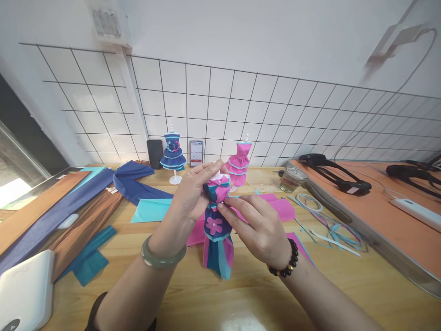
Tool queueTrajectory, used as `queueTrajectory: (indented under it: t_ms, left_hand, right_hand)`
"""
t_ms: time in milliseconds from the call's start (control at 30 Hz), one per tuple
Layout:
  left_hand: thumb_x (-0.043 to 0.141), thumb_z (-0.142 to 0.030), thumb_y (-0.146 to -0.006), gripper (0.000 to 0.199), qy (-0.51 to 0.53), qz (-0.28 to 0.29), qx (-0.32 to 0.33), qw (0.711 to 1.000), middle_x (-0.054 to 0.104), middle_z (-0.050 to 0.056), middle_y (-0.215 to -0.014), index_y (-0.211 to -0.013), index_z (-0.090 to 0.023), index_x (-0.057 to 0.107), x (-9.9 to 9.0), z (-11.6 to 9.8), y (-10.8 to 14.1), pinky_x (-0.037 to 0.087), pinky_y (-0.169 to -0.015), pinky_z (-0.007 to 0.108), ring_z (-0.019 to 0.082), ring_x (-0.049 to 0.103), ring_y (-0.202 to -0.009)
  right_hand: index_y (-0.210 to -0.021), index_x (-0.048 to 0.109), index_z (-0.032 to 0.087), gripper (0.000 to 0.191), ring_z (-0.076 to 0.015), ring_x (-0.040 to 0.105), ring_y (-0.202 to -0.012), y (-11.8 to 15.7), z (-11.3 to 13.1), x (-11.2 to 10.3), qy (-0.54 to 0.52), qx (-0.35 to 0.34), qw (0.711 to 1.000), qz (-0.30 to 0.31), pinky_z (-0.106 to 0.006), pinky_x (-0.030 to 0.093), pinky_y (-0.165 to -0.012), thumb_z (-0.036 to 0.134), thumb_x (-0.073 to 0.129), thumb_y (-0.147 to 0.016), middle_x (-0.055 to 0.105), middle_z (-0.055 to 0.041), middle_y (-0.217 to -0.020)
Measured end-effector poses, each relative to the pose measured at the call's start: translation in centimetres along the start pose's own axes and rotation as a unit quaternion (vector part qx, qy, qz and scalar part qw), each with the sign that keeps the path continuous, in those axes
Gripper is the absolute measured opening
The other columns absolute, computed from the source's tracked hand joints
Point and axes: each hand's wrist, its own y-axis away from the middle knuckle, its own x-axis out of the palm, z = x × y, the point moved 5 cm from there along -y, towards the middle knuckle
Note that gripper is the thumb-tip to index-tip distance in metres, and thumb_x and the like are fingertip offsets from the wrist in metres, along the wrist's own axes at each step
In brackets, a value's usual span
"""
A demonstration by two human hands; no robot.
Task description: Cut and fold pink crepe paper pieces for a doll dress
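Spreading in front of the dressed mannequin (217, 226), which sits between both hands, the surface (193, 294) gives room toward the orange mat (389, 207), edge well right. Left hand's (191, 195) grip curls around its top; right hand's (260, 225) pinches its waist.

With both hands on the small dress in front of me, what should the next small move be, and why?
I would probably press gently at the waist of the small dress with the right hand: its fingertips touch there, just below the bodice, while the left hand steadies the top.
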Motion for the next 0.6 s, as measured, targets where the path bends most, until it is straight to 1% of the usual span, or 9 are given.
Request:
queueTrajectory:
  t_ms: [100, 267, 467, 600]
  left_hand:
    - [0.059, -0.026, -0.076, 0.013, 0.007, 0.004, -0.004, 1.0, 0.058, 0.003, -0.072, -0.074, -0.013, 0.063, 0.0, 0.2, -0.2, 0.046, -0.056, 0.025, 0.012, 0.056, -0.063]
    - [0.06, -0.024, -0.075, 0.011, 0.024, -0.003, -0.025, 0.999, 0.058, 0.002, -0.072, -0.073, -0.013, 0.063, 0.0, 0.4, -0.3, 0.048, -0.064, 0.024, 0.01, 0.056, -0.065]
    - [0.058, -0.022, -0.076, 0.01, 0.073, 0.003, -0.068, 0.995, 0.059, 0.003, -0.075, -0.077, -0.013, 0.064, 0.1, 0.9, -0.3, 0.048, -0.064, 0.022, 0.01, 0.056, -0.069]
    - [0.058, -0.023, -0.077, 0.011, 0.092, 0.017, -0.087, 0.992, 0.058, 0.002, -0.073, -0.075, -0.014, 0.063, 0.5, 1.2, -0.3, 0.048, -0.066, 0.024, 0.01, 0.056, -0.067]
  right_hand:
    - [-0.107, 0.058, 0.012, 0.027, -0.0215, 0.052, -0.086, 0.2, -0.1, 0.0, -0.007, -0.001, 1.0, 0.008, -0.036, 0.048, -0.066, 0.007, 0.046, -0.083, 0.063, -0.0107, -0.101]
    - [-0.108, 0.057, 0.011, 0.028, -0.022, 0.05, -0.087, 0.7, -0.3, 0.0, -0.014, -0.003, 1.0, 0.009, -0.037, 0.048, -0.069, 0.008, 0.047, -0.083, 0.062, -0.0116, -0.102]
    - [-0.109, 0.057, 0.013, 0.028, -0.0211, 0.051, -0.088, 0.9, -0.6, -0.1, -0.025, -0.001, 1.0, 0.014, -0.037, 0.047, -0.07, 0.009, 0.048, -0.083, 0.061, -0.0106, -0.101]
    - [-0.107, 0.058, 0.015, 0.027, -0.0205, 0.051, -0.088, 0.9, -0.6, -0.4, -0.032, -0.001, 0.999, 0.009, -0.036, 0.047, -0.069, 0.009, 0.047, -0.083, 0.061, -0.0103, -0.099]
